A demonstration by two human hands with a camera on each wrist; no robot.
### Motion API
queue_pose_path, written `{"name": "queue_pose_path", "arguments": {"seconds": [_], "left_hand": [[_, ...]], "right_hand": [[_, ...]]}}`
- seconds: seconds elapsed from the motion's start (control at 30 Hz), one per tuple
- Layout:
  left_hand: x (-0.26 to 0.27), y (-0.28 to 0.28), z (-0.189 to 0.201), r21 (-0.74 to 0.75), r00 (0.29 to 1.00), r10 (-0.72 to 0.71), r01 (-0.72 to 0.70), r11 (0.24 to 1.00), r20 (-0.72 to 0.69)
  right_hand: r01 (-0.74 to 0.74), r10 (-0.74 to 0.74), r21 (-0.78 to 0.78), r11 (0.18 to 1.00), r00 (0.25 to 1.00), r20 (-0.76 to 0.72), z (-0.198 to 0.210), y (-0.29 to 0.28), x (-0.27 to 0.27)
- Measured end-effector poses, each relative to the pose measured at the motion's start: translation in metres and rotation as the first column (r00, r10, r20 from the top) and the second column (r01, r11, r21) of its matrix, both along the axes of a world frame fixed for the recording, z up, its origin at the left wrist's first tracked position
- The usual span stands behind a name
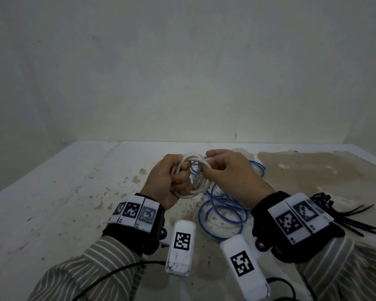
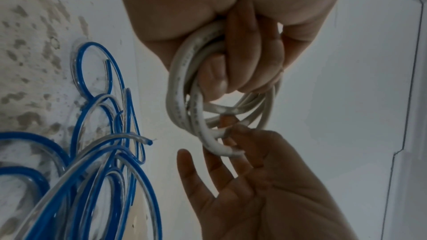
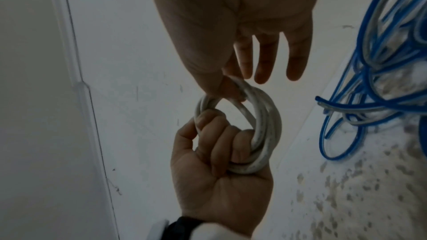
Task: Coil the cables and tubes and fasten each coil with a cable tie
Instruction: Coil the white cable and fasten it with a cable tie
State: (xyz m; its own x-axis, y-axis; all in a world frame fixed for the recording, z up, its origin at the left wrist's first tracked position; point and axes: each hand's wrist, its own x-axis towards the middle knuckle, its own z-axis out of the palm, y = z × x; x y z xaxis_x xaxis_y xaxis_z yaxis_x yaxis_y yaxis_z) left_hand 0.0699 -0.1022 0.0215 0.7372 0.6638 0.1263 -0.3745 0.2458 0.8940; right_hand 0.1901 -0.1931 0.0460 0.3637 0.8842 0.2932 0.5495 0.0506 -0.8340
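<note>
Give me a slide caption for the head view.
Left hand grips white cable coil; right hand pinches its end.

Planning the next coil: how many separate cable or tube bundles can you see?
2: a white round cable coil gripped in the left hand, and loose blue plastic tubing lying on the stained white table.

- Sleeves [image 1: 91, 270]: grey shirt with thin white stripes, on both arms.
- Wrist bands [image 1: 139, 237]: black, one on each wrist.
- Marker plates [image 1: 135, 210]: white blocks across the back of each wrist, each printed with black square codes; small lettering beneath, too small to read.
- Wrist cameras [image 1: 181, 246]: white rounded boxes under each wrist, each with one black square code.
- Screws [image 1: 261, 244]: silver, at the camera mounts.
- Cables [image 1: 117, 272]: thin, black, trailing from the cameras.
</note>
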Motion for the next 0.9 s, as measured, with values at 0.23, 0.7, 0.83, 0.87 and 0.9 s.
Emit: {"name": "queue_pose_path", "arguments": {"seconds": [0.23, 0.7, 0.83, 0.87, 0.9], "left_hand": [[-0.003, 0.003, 0.002, 0.046, 0.998, -0.004, 0.008, 0.999, -0.068], [-0.009, -0.002, -0.002, -0.009, 0.99, -0.098, 0.097, 0.995, -0.101], [-0.013, 0.001, 0.0, 0.05, 0.981, -0.14, 0.147, 0.988, -0.132], [-0.014, 0.001, 0.001, 0.064, 0.976, -0.158, 0.169, 0.984, -0.148], [-0.015, 0.001, 0.003, 0.074, 0.97, -0.175, 0.189, 0.979, -0.166]], "right_hand": [[-0.112, 0.11, -0.007, 0.994, 0.985, -0.132, -0.01, 0.003, 0.0], [-0.241, 0.237, -0.06, 0.969, 0.969, -0.07, -0.007, -0.006, 0.01], [-0.263, 0.263, -0.014, 0.965, 0.965, -0.016, -0.006, -0.008, 0.012], [-0.263, 0.263, -0.009, 0.965, 0.965, -0.018, -0.007, -0.009, 0.012], [-0.257, 0.257, -0.004, 0.966, 0.966, -0.021, -0.009, -0.008, 0.013]]}}
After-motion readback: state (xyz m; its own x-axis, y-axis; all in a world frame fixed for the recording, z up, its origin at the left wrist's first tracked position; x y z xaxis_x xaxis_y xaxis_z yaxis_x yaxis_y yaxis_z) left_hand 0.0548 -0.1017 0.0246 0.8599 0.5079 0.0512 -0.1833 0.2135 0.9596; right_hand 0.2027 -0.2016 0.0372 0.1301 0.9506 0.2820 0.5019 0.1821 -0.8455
